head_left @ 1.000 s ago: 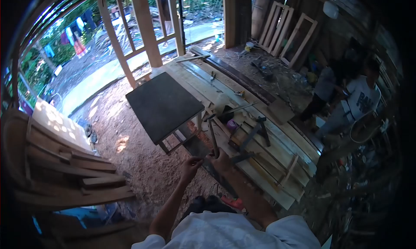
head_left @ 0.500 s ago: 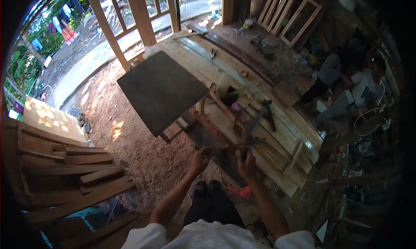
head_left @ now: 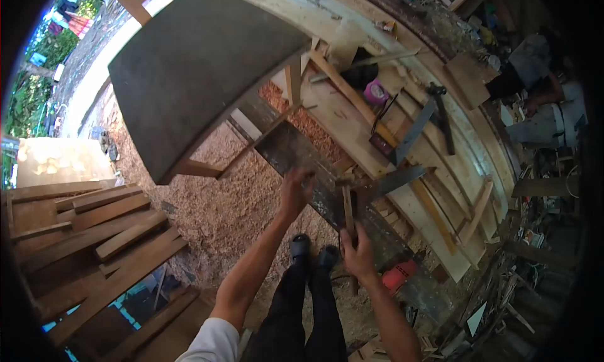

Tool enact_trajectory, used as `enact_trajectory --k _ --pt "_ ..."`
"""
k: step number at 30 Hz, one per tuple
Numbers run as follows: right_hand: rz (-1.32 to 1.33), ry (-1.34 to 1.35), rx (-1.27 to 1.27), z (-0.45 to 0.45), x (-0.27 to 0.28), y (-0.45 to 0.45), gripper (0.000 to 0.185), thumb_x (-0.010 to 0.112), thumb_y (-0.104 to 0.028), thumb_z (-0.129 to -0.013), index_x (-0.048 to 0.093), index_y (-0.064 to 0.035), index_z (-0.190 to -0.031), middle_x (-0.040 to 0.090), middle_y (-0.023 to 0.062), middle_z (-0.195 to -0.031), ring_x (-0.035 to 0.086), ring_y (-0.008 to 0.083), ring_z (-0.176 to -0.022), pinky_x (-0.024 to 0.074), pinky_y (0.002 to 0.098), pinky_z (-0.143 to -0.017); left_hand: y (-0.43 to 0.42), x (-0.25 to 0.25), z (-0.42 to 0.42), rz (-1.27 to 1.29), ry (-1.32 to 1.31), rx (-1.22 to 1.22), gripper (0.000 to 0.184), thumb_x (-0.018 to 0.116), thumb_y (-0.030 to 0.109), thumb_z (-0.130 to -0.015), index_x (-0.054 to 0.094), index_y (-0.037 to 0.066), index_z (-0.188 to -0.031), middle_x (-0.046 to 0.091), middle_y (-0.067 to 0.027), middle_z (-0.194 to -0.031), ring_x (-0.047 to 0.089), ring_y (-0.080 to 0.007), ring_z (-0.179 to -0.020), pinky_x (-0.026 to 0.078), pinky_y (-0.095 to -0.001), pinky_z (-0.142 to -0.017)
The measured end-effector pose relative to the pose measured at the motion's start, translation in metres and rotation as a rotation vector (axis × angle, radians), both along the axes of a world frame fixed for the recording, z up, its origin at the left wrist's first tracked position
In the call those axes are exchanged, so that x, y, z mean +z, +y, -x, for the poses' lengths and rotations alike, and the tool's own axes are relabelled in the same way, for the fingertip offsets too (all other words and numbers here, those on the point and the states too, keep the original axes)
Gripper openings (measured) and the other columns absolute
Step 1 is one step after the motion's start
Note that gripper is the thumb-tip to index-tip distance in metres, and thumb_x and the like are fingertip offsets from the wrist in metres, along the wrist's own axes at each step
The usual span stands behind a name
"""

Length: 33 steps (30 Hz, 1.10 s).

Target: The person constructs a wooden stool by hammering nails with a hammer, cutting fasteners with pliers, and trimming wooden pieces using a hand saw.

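My right hand (head_left: 357,252) is closed round the handle of a hammer (head_left: 348,208), its head pointing away from me above a dark plank (head_left: 296,151). Left of it, my left hand (head_left: 296,192) is raised near the plank's edge, with fingers bent together; what they hold is too small to tell. Ahead on the left stands a stool or small table with a dark square top (head_left: 207,66) and wooden legs. Just right of the hammer lies a saw (head_left: 399,179). A red tool (head_left: 398,275) rests beyond my right wrist.
A workbench (head_left: 327,113) on the right carries a pink tape measure (head_left: 376,92), a square (head_left: 418,129) and wood strips. Stacked boards (head_left: 113,236) lie at the left. Wood shavings (head_left: 233,204) cover the floor. Two people (head_left: 547,104) sit at the far right.
The view has tilted down and come closer to the dark-topped piece. The hammer, earlier held farther forward then blurred, now stands upright in my right hand. My left hand has stayed beside it.
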State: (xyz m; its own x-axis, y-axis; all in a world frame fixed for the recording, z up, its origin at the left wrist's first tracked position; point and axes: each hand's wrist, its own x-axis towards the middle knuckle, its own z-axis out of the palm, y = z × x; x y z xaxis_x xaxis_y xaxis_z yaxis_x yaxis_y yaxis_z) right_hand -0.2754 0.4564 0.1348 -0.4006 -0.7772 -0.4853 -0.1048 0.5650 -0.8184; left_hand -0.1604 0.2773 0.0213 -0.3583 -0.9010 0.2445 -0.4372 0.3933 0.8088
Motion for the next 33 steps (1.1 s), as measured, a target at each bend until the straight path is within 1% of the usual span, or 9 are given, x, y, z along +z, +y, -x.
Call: enact_trajectory --k 1,2,4,7,11,23,25,31,33 --pt "0.089 0.001 0.005 0.002 -0.005 -0.011 0.031 0.052 -0.026 -0.095 0.053 0.0027 -0.107 0.061 0.0181 -0.071 0.065 0.0296 -0.069 0.0449 0.0392 -0.06 -0.013 -0.005 0.008 0.028 -0.02 0.018 0.014 0.067 0.007 -0.077 0.064 0.005 -0.091 0.064 -0.0113 -0.092 0.057 -0.0316 -0.09 0.043 -0.0402 -0.083" --pt "0.073 -0.009 0.009 0.004 -0.011 -0.019 0.031 0.052 -0.026 -0.095 0.053 0.0027 -0.107 0.061 0.0181 -0.071 0.065 0.0296 -0.069 0.0449 0.0392 -0.06 -0.02 -0.008 0.012 0.056 -0.042 0.035 0.015 0.067 0.007 -0.077 0.064 0.006 -0.091 0.064 -0.0101 -0.094 0.056 -0.031 -0.092 0.041 -0.0402 -0.084" --pt "-0.035 0.16 0.125 0.009 -0.021 -0.039 0.029 0.051 -0.026 -0.095 0.053 0.002 -0.103 0.06 0.0193 -0.069 0.064 0.0353 -0.069 0.0441 0.0422 -0.059 -0.025 -0.029 0.016 0.095 -0.076 0.043 0.016 0.067 0.007 -0.077 0.063 0.006 -0.093 0.063 -0.0083 -0.097 0.055 -0.0297 -0.094 0.04 -0.0394 -0.084" --pt "0.023 0.198 0.102 0.006 -0.025 -0.062 0.028 0.05 -0.026 -0.096 0.052 0.002 -0.099 0.059 0.0211 -0.067 0.062 0.041 -0.067 0.0429 0.0441 -0.057 -0.026 -0.038 0.016 0.179 -0.117 0.042 0.019 0.068 0.008 -0.077 0.063 0.007 -0.095 0.062 -0.0054 -0.102 0.054 -0.0279 -0.097 0.04 -0.0385 -0.084" --pt "0.041 0.209 0.139 0.007 -0.042 -0.071 0.027 0.049 -0.025 -0.097 0.052 0.0021 -0.096 0.058 0.0224 -0.066 0.06 0.0426 -0.065 0.0421 0.0447 -0.055 -0.025 -0.041 0.014 0.199 -0.116 -0.017 0.022 0.067 0.006 -0.076 0.063 0.007 -0.098 0.062 -0.0054 -0.103 0.054 -0.0274 -0.098 0.04 -0.0382 -0.085" --pt "0.016 0.232 0.199 0.008 -0.046 -0.072 0.031 0.049 -0.027 -0.097 0.05 0.0034 -0.094 0.058 0.024 -0.063 0.06 0.0436 -0.062 0.0412 0.0447 -0.051 -0.022 -0.039 0.013 0.145 -0.027 0.075 0.016 0.064 -0.001 -0.075 0.065 0.001 -0.091 0.061 -0.0088 -0.101 0.054 -0.0295 -0.096 0.045 -0.0379 -0.086" --pt "0.106 0.272 0.19 0.004 -0.04 -0.076 0.03 0.048 -0.027 -0.097 0.047 0.0026 -0.093 0.058 0.0246 -0.063 0.059 0.0453 -0.062 0.0407 0.0463 -0.049 -0.021 -0.044 0.012 0.148 -0.044 0.068 0.016 0.064 -0.001 -0.075 0.065 0.001 -0.091 0.061 -0.0087 -0.101 0.054 -0.0295 -0.096 0.045 -0.0378 -0.086" --pt "-0.011 0.336 0.269 0.005 -0.063 -0.076 0.026 0.047 -0.023 -0.097 0.043 0.0019 -0.089 0.057 0.0278 -0.063 0.058 0.0485 -0.065 0.0409 0.0512 -0.05 -0.02 -0.042 0.013 0.156 -0.049 0.081 0.017 0.064 -0.003 -0.073 0.065 0.001 -0.09 0.062 -0.0091 -0.1 0.055 -0.0297 -0.094 0.046 -0.0372 -0.085" --pt "0.063 0.34 0.238 0.003 -0.055 -0.078 0.026 0.048 -0.023 -0.097 0.043 0.0018 -0.089 0.056 0.0283 -0.062 0.058 0.0488 -0.066 0.041 0.0517 -0.05 -0.022 -0.042 0.014 0.149 -0.039 0.086 0.018 0.065 -0.005 -0.072 0.065 0.001 -0.09 0.063 -0.0098 -0.099 0.055 -0.0303 -0.093 0.047 -0.0372 -0.084"
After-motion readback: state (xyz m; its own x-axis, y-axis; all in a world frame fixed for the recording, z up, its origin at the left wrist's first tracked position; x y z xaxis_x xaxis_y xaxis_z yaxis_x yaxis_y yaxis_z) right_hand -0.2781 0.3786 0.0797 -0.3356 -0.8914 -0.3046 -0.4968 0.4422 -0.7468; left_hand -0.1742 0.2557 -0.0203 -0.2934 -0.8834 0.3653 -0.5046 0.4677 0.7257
